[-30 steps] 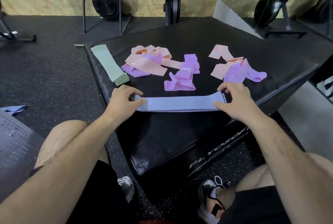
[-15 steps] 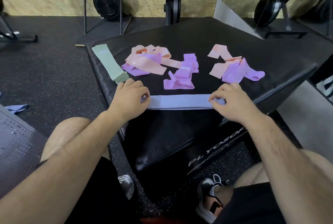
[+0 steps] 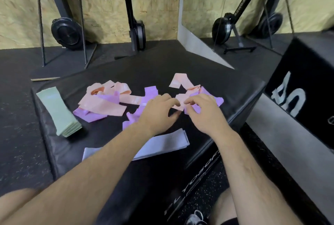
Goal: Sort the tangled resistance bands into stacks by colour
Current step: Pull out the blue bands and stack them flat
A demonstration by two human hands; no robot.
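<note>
**Right-hand knot under separation; sorting part done**

Gym room: chipboard walls, upright rowing machine (image 3: 65, 33).
Black padded box (image 3: 162, 65) as work surface.
Sorted: green stack (image 3: 58, 112) at the left edge, pale lilac band (image 3: 166, 143) flat at the near edge.
Unsorted, peach and purple: left tangle (image 3: 103, 105), right tangle (image 3: 215, 99).
Left hand (image 3: 157, 112) and right hand (image 3: 206, 116): fingers curled, pinching the right tangle.
Next, probably: draw peach clear of purple.

1. Plyo box (image 3: 153, 69): bears every band;
2. Band stack (image 3: 59, 112): box's left edge;
3. Left tangle (image 3: 101, 103): right of stack;
4. Right tangle (image 3: 180, 82): further right, gripped by left hand (image 3: 159, 110) and right hand (image 3: 204, 114);
5. Flat band (image 3: 166, 144): box's near edge, before both tangles, under left forearm.
</note>
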